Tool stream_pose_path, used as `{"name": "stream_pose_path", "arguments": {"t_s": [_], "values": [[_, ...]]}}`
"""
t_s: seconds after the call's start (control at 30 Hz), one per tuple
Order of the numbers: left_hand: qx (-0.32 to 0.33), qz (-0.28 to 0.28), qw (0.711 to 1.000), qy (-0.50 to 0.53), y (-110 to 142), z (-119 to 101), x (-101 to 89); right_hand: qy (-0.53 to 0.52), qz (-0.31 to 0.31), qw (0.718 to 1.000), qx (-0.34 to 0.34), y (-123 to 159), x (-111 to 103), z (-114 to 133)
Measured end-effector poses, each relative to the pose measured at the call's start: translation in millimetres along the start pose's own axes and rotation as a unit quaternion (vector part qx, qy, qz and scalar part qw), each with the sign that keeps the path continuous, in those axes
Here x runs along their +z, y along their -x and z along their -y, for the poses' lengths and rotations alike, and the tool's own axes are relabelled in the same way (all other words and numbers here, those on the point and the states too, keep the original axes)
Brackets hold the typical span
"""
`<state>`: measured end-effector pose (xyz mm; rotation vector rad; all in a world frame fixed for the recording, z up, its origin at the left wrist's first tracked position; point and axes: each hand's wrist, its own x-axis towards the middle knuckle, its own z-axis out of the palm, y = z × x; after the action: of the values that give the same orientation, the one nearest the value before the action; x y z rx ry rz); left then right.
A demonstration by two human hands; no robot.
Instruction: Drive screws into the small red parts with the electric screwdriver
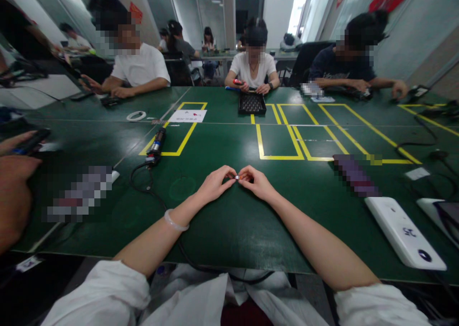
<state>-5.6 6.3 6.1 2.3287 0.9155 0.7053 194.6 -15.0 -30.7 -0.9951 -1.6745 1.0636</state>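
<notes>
Over the green table (222,230), my left hand (217,182) and my right hand (256,181) meet at their fingertips. Between them is a tiny part (237,177), with a whitish middle and a dark edge, too small to name. Thumb and forefinger of each hand pinch it from opposite sides. Its ends are hidden by the fingers. A pale bangle (175,221) circles my left wrist. Left of my hands lies a dark cylindrical tool (157,142) with a silver band, joined to a black cable (161,199).
A white power bank (405,233) and a phone (356,175) lie at right; a blurred-out device (84,192) lies at left. Yellow tape outlines (281,157) mark the table. Across it, a person handles something near a black tray (252,104). Another person's hand (17,182) is at far left.
</notes>
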Motion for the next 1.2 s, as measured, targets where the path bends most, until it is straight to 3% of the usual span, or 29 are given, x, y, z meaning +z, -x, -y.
{"name": "stream_pose_path", "arguments": {"t_s": [1.2], "values": [[-0.002,0.008,1.0,-0.004,0.0,-0.3,0.8,0.016,0.0,1.0,-0.004,0.8,-0.3,-1.3]]}}
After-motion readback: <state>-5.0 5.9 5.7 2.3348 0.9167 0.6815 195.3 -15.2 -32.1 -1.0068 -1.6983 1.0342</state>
